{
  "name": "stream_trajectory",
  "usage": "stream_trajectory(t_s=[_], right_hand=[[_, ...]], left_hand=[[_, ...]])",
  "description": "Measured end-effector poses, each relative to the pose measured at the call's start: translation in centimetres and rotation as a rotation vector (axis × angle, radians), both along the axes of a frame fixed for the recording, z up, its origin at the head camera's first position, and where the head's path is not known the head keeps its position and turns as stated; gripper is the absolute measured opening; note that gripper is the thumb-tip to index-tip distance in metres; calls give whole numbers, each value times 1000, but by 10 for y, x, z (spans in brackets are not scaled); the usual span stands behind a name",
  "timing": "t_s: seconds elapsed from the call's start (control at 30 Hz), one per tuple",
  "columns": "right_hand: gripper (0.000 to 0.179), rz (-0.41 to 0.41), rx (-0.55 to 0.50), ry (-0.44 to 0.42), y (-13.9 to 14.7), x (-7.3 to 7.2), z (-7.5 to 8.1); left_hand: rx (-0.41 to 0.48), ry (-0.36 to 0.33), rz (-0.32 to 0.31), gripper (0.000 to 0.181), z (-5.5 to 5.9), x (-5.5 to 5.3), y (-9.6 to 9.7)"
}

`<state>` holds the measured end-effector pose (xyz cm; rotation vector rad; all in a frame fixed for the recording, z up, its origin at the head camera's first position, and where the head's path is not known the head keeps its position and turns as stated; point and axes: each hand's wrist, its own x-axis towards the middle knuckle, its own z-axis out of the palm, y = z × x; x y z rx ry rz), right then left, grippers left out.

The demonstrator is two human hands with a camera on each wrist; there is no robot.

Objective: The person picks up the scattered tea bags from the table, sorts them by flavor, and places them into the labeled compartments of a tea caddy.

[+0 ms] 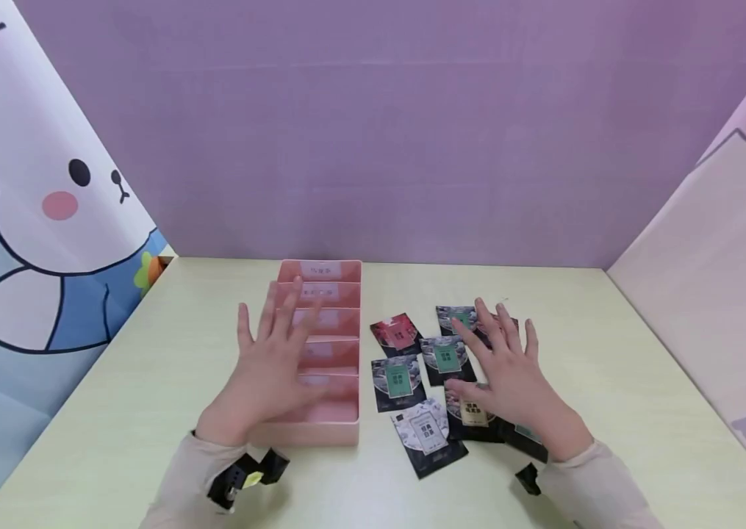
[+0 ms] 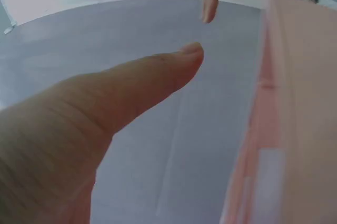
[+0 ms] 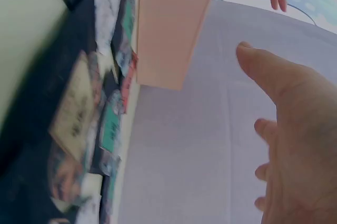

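With its fingers spread, my left hand [image 1: 270, 375] hovers over a pink divided box [image 1: 303, 435] that has several labelled compartments in a row. Nothing is in its grasp. My right hand [image 1: 508, 375] is spread too, above a loose group of flat packets on the table, and holds nothing. Among them are a red packet [image 1: 397, 335], a green-labelled packet [image 1: 399, 382], a white-labelled packet [image 1: 428, 435] and a cream-labelled packet [image 1: 473, 419]. Part of the group is hidden beneath the right hand. In the right wrist view, the cream label [image 3: 73, 111] shows close up.
A pale table [image 1: 617, 411] carries everything. Behind it stands a purple backdrop [image 1: 386, 147]. Printed cloth panels rise at both sides, the left one with a cartoon animal [image 1: 48, 176]. The box stands left of the packets, a narrow strip of table between them.
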<state>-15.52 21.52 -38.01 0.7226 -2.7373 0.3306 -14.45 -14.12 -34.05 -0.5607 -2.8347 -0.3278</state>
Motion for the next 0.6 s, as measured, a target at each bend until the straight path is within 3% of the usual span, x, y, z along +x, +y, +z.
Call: stream_trajectory(t_s=[0.17,0.27,0.43,0.6], right_hand=[[78,130,-60,146,5,-6,11],[75,183,-81,209,7,-9,16],[68,235,-127,255,10,-16,20],[61,233,-167,231,10,-26,22]], left_hand=[[185,57,1,118,11,-3,-19],[297,52,-20,115,15,-5,-35],[453,-106,-58,115,14,-15,-68],[626,-303,-58,116,0,-30,-93]])
